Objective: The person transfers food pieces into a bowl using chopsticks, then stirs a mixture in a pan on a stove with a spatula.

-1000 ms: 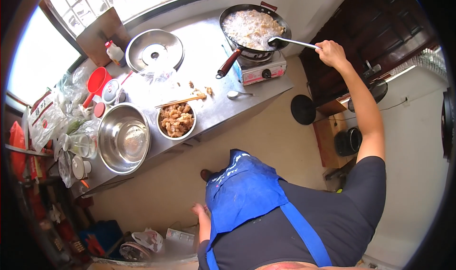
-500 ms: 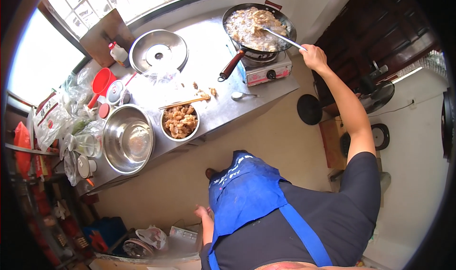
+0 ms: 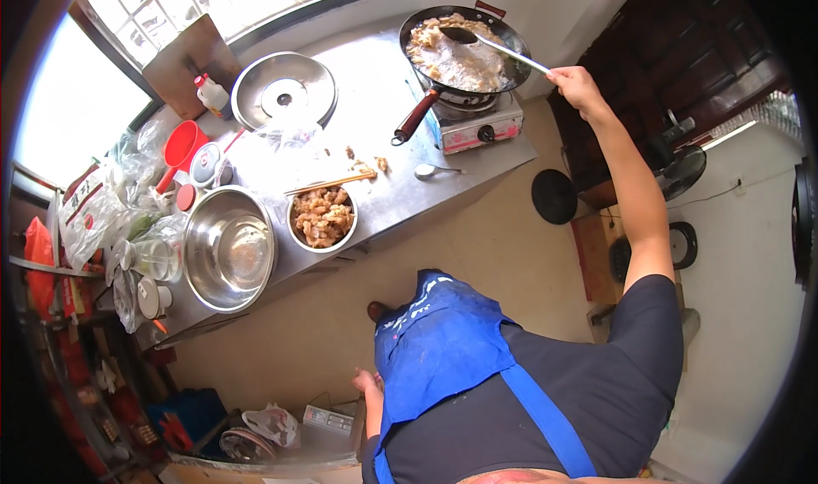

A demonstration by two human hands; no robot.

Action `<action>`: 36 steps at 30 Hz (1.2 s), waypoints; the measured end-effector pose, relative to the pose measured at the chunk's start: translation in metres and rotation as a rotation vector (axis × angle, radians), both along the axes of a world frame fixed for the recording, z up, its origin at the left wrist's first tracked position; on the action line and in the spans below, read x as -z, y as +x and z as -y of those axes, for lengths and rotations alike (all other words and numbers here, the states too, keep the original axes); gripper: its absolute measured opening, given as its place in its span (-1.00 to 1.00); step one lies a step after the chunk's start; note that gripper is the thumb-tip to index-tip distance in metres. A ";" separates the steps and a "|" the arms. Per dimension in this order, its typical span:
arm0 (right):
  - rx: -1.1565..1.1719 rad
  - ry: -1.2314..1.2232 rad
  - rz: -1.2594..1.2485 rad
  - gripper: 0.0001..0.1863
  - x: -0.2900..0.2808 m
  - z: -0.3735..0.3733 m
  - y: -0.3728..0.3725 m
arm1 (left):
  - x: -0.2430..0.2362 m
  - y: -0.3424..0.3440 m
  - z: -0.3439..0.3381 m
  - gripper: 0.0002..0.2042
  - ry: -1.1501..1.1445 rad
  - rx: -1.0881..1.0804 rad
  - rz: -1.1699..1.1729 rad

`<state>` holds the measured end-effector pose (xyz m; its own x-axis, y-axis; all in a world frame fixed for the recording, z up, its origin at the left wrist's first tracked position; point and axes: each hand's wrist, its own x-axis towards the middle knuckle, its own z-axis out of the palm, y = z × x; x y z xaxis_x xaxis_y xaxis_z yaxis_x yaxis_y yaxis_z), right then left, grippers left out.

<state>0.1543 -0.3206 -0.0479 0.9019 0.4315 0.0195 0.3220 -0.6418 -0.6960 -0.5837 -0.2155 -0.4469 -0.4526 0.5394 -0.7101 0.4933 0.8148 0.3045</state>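
Observation:
My right hand (image 3: 573, 86) is closed on the long metal handle of a ladle (image 3: 521, 56), whose dark head (image 3: 460, 36) sits in the frothy pieces of food (image 3: 447, 66) in a black wok (image 3: 515, 39) with a wooden handle. The wok stands on a gas stove (image 3: 477, 139). Beside it on the steel counter (image 3: 392, 203) lie a small spoon (image 3: 424, 171) and loose scraps. A bowl (image 3: 302, 240) of raw-looking meat pieces (image 3: 324, 221) has chopsticks (image 3: 331, 180) across it. My left hand (image 3: 368, 380) hangs low by the blue apron (image 3: 447, 339), partly hidden, fingers loosely apart.
Left on the counter are a large steel basin (image 3: 230, 250), a wide steel dish (image 3: 311, 92), a red dipper (image 3: 183, 143), bottles and plastic bags. A dark door (image 3: 656, 41) stands at right, with pans and a black round lid (image 3: 554, 196) below. Shelving (image 3: 85, 373) is at lower left.
My right hand and the handle have risen a little and shifted left since a second ago. The ladle's head has moved up-left within the wok. My left hand stays low.

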 end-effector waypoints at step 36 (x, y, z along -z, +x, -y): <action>0.194 0.264 -0.478 -0.65 0.043 -0.060 -0.019 | -0.025 0.010 0.012 -0.35 0.031 -0.116 0.038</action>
